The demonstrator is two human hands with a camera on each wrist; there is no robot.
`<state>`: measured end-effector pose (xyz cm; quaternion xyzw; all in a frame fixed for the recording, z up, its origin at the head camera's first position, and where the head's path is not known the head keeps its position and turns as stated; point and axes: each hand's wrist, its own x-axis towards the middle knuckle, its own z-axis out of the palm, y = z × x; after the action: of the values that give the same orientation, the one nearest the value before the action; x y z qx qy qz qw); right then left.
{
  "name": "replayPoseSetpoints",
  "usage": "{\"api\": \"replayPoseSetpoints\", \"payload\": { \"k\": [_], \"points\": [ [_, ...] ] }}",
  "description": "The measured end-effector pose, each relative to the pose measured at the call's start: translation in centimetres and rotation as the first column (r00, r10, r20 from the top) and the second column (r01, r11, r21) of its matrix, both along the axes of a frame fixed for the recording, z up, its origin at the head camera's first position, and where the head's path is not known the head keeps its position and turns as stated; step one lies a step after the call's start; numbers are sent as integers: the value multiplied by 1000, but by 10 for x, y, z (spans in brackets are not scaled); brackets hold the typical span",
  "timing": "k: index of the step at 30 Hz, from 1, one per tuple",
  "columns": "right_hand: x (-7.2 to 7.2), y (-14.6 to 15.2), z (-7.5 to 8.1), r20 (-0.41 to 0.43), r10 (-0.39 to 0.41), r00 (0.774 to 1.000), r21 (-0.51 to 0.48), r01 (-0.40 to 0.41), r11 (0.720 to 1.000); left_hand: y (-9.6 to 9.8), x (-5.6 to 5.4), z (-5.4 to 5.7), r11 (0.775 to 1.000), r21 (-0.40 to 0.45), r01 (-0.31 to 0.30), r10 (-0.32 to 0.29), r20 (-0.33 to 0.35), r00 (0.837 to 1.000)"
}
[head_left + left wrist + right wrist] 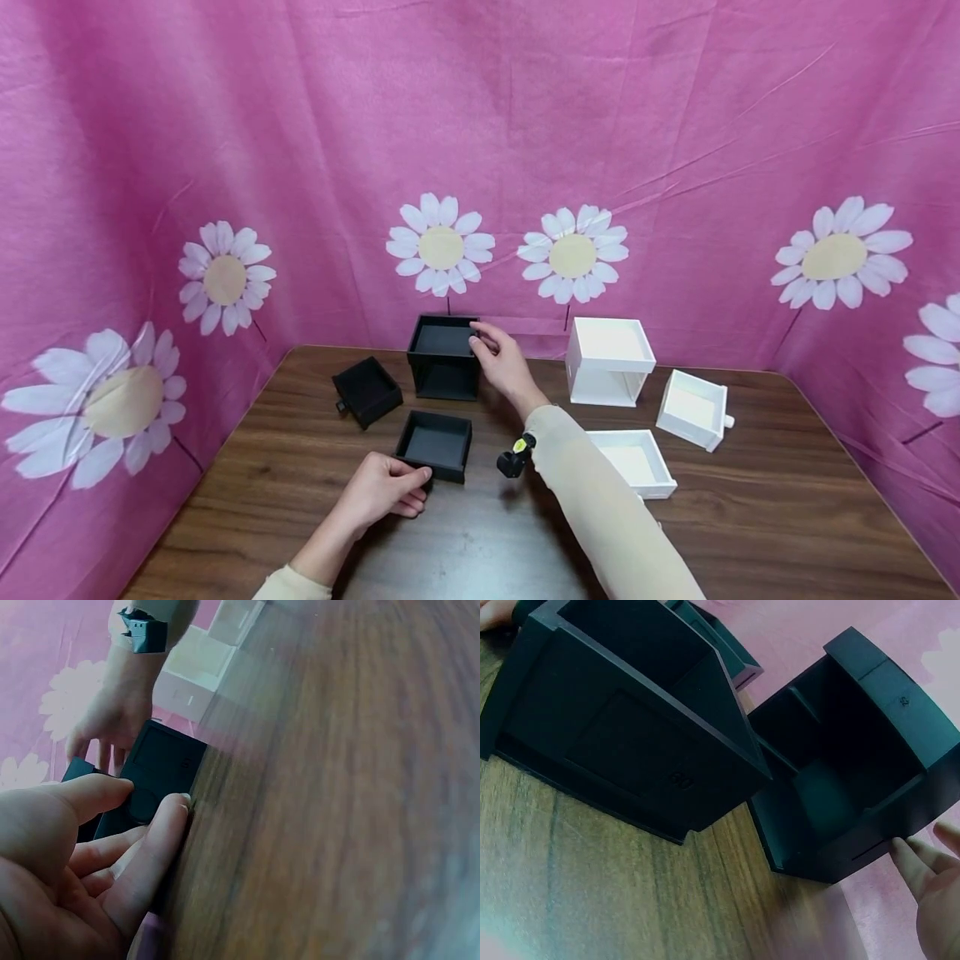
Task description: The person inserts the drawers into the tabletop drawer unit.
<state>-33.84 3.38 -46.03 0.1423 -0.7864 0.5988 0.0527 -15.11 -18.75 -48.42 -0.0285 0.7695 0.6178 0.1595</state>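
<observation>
While my left hand (386, 490) pinches the knob (142, 804) of the black drawer (435, 442), its front faces me, long edge crosswise. My right hand (506, 367) rests loose fingers against the black cabinet (442, 340).

Black drawer (437, 442), open-topped, upright, in front of black box (444, 358); box upright, opening facing drawer.

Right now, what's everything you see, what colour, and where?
Black box: one, black, table's back middle.
Black drawers: two, black, left and in front of it.
White box: one, white, right of black box.
White drawers: two, white, right and in front of it.
Table: one, brown, underneath.
Cloth: one, pink, behind.
Daisies: six, white and yellow, on cloth.
Wrist gadget: one, black, right wrist.
Sleeves: two, cream, both arms.
Left grip: one, bare, pinching front black drawer's knob.
Right grip: one, bare, touching black box.
</observation>
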Motion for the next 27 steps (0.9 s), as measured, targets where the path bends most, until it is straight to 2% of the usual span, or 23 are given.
{"api": "replayPoseSetpoints", "payload": {
  "k": [6, 12, 22, 27],
  "points": [
    [1, -2, -5, -14, 15, 1000, -44, -15, 999, 3, 1, 0, 1000, 24, -3, 3, 16, 1000],
    [1, -2, -8, -48, 30, 998, -43, -32, 999, 4, 2, -2, 999, 30, -32, 31, 8, 999],
    [2, -3, -9, -8, 28, 1000, -48, -28, 998, 3, 2, -3, 998, 57, -39, 39, 12, 999],
    [1, -3, -9, -13, 33, 999, -56, -33, 998, 4, 2, -2, 995, 82, -64, 63, 19, 998]
  ]
}}
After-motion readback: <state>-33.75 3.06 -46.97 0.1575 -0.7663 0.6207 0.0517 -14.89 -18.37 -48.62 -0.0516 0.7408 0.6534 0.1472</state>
